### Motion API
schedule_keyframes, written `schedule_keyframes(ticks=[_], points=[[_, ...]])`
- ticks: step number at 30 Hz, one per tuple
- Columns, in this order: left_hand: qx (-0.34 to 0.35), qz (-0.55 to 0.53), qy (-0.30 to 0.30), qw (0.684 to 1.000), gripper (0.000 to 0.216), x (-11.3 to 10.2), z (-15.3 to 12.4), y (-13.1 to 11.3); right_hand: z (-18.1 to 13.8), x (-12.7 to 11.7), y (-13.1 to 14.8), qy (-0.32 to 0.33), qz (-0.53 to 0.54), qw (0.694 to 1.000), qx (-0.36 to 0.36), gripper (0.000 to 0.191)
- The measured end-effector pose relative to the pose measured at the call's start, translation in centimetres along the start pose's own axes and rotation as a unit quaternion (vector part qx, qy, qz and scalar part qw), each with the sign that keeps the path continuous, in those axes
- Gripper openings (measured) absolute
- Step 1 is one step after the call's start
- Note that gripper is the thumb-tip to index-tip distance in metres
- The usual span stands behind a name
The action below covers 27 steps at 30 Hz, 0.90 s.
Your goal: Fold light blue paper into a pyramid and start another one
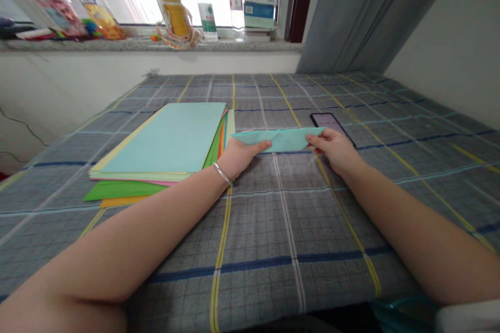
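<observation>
Lying just beside our left hand (239,156) is a paper stack (167,138), while a phone (325,119) is lying beyond our right hand (335,150), which is partly hiding it. Between both hands we are holding a folded strip (288,140) over the cloth (258,229), our left thumb pressing its left part, our right thumb and fingers pinching its right end.

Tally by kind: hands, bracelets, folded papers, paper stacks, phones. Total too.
Left hand plus right hand: 2
Bracelet: 1
Folded paper: 1
Paper stack: 1
Phone: 1
Total: 6
</observation>
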<state>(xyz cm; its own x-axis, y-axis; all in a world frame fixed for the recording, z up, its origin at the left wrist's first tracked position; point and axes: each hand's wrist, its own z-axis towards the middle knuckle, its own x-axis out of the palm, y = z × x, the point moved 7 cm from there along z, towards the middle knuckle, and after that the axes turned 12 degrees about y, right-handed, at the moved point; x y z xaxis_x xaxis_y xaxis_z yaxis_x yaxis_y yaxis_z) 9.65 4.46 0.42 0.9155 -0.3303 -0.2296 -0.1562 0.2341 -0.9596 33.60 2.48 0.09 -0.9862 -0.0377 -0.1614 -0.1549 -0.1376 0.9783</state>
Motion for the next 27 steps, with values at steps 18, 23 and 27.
schedule_keyframes(ticks=[18,23,27], points=[[-0.013,-0.056,-0.016,0.998,0.043,0.0,0.3,0.9,-0.2,-0.9,0.6,-0.057,0.092,0.993,-0.047,0.035],[0.004,-0.078,0.005,0.997,0.039,0.3,0.3,0.9,-0.2,0.7,0.5,0.004,0.023,0.999,-0.031,0.042],[0.005,-0.054,0.006,0.999,0.041,0.3,0.3,0.8,-0.4,2.3,0.4,0.054,-0.03,0.998,-0.008,0.039]])
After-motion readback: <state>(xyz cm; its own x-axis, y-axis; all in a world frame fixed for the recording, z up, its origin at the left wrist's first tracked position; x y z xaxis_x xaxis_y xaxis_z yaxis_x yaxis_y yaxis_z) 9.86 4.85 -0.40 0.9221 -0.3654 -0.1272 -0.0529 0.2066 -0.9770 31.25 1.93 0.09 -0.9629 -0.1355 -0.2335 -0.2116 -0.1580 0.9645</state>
